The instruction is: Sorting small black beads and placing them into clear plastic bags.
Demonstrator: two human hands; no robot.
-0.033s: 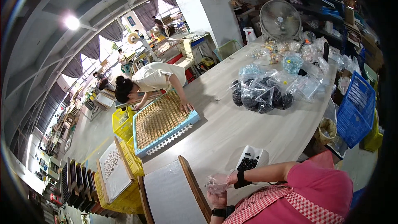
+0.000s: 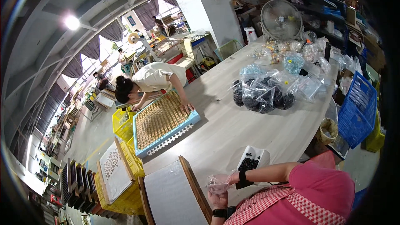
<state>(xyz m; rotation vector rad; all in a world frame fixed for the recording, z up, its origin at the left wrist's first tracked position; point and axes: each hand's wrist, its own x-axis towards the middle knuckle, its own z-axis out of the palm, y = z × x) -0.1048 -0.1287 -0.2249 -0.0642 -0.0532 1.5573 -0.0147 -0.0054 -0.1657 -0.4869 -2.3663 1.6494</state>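
Note:
My left hand (image 2: 216,201), with a watch on the wrist, and my right hand (image 2: 230,178), with a black wristband, meet at the near edge of the long table (image 2: 225,129). Both grip a small clear plastic bag (image 2: 216,184) between them. Just beyond my right hand stands a white tray (image 2: 251,159) holding small dark pieces. My pink sleeve and checked apron fill the lower right corner.
A wooden-framed white board (image 2: 171,193) lies left of my hands. Across the table a person in white leans over a blue tray of tan pieces (image 2: 160,121). Clear bags of dark parts (image 2: 266,93), a fan (image 2: 281,18), a blue crate (image 2: 358,108) and yellow crates (image 2: 125,175) stand around.

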